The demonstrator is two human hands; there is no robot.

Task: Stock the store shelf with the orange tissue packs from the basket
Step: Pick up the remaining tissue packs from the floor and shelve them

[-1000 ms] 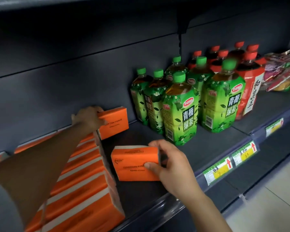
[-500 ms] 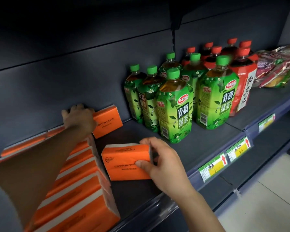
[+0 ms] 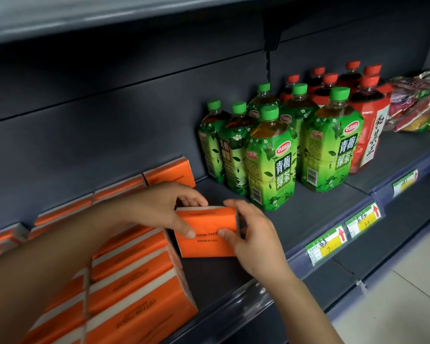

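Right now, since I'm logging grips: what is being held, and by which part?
One orange tissue pack, held by both hands: the left hand pinches its left end, the right hand its right end.

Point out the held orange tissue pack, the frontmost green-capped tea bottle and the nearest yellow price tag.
Held orange rectangular tissue pack point(image 3: 204, 248): head view, printed front face.
Frontmost green-capped plastic tea bottle point(image 3: 271, 160): head view, green label.
Nearest yellow paper price tag point(image 3: 329, 244): head view, yellow centre.

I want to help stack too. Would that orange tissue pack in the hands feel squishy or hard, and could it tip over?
Probably soft and light: left hand and right hand hold the orange tissue pack by fingertips alone. Its glossy wrap may be slippery. Upright on a narrow edge, it could tip.
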